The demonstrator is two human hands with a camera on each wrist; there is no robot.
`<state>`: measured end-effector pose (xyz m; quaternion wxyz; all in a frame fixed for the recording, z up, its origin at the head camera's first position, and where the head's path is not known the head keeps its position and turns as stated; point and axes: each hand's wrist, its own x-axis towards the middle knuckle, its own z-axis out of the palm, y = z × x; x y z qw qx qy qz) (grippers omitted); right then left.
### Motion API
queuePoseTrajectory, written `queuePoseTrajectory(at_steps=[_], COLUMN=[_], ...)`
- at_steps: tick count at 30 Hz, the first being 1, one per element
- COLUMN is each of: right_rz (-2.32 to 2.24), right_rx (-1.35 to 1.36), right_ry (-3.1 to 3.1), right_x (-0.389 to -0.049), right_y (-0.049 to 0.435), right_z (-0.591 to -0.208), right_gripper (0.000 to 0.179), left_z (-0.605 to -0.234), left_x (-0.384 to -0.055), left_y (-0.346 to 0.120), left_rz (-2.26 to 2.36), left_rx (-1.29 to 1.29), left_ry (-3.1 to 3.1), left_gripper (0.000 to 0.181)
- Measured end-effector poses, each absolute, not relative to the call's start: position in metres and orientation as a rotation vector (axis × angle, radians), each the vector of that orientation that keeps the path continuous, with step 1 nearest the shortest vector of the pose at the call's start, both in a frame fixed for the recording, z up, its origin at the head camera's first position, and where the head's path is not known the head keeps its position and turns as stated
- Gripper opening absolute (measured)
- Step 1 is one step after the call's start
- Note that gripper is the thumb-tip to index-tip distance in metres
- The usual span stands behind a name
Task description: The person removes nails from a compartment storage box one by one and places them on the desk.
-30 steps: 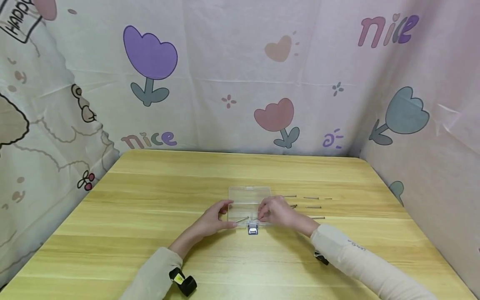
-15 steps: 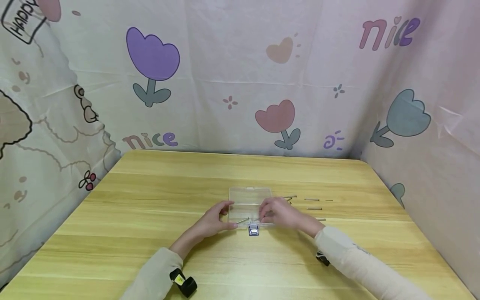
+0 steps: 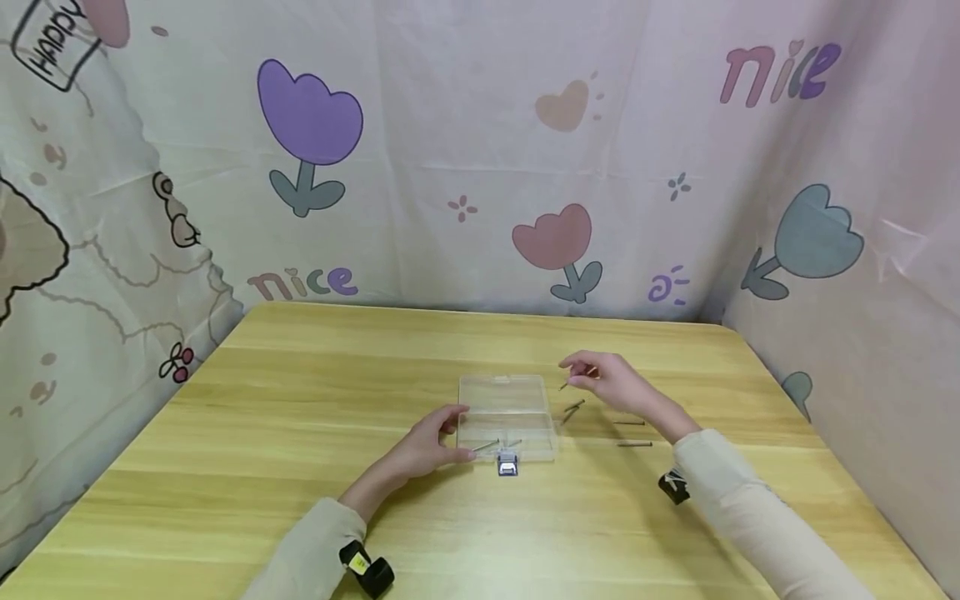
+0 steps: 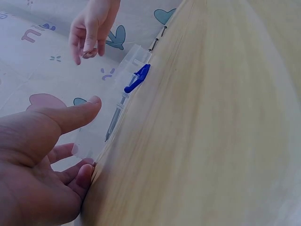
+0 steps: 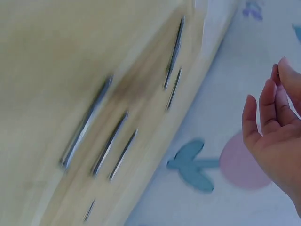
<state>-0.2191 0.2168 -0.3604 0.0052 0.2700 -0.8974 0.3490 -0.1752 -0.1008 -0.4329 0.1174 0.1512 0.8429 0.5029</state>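
A clear plastic box [image 3: 527, 427] stands on the table with its lid [image 3: 502, 395] raised at the back and a blue clasp [image 3: 507, 465] at the front. Two nails [image 3: 485, 446] lie inside. My left hand [image 3: 422, 443] grips the box's left side, thumb at the front corner and fingers farther back; the left wrist view shows this hand [image 4: 35, 150] at the box end. Right of the box, my right hand [image 3: 618, 387] is raised over the table and pinches a thin nail [image 3: 563, 386] between thumb and fingertips. Two crossing nails [image 3: 573, 408] lie just below it.
More nails [image 3: 635, 444] are spread on the table right of the box; the right wrist view shows several nails [image 5: 87, 123] of differing lengths. The wooden table [image 3: 300, 375] ends at a printed cloth backdrop [image 3: 420, 242] at the back and sides.
My right hand has left the box, moved right and back, and now pinches a nail. A second nail lies uncovered in the box. The left hand keeps its hold.
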Motion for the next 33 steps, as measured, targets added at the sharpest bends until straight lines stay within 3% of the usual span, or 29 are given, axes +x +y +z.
queuePoseTrajectory(at_steps=[14, 33], right_rz=[0.908, 0.818], right_rx=[0.55, 0.581], right_ry=[-2.855, -2.915], right_x=[-0.22, -0.201], right_y=[0.287, 0.335], right_z=[-0.374, -0.395], right_gripper=[0.01, 0.007], left_z=[-0.434, -0.434], left_x=[-0.171, -0.174], left_y=[-0.104, -0.104], left_rz=[1.496, 1.517], left_rx=[0.417, 0.416], left_ry=[2.465, 2.44], left_gripper=[0.071, 0.072])
